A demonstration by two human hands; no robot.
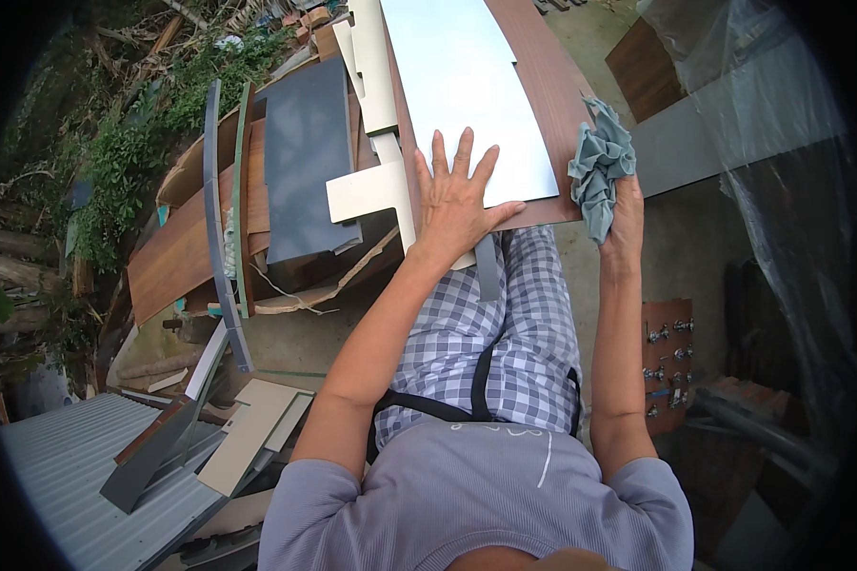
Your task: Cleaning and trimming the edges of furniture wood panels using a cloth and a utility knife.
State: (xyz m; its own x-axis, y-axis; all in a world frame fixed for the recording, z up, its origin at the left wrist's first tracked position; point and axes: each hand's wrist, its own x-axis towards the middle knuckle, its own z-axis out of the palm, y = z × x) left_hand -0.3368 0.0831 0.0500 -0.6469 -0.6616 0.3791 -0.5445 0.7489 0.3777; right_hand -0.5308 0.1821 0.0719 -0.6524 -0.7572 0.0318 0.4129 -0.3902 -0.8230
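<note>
In front of me lies a brown wood-grain board (549,71) with a shiny, pale reflective sheet (467,86) on top of it. My left hand (457,200) rests flat near the board's near left corner, its fingers spread, partly over the sheet's edge. At the board's right edge my right hand (626,214) grips a crumpled grey-green cloth (600,167); most of its fingers are hidden behind the cloth. A cream L-shaped panel (367,193) sticks out to the left, beside my left wrist. Below the board's near edge a narrow grey strip (487,269) hangs over my lap.
Left of me are stacked offcuts, including a dark grey panel (305,157) and long curved strips (221,219). More pieces lie on corrugated metal (90,466) at lower left. On the right are a brown board with metal fittings (668,366) and clear plastic sheeting (781,190).
</note>
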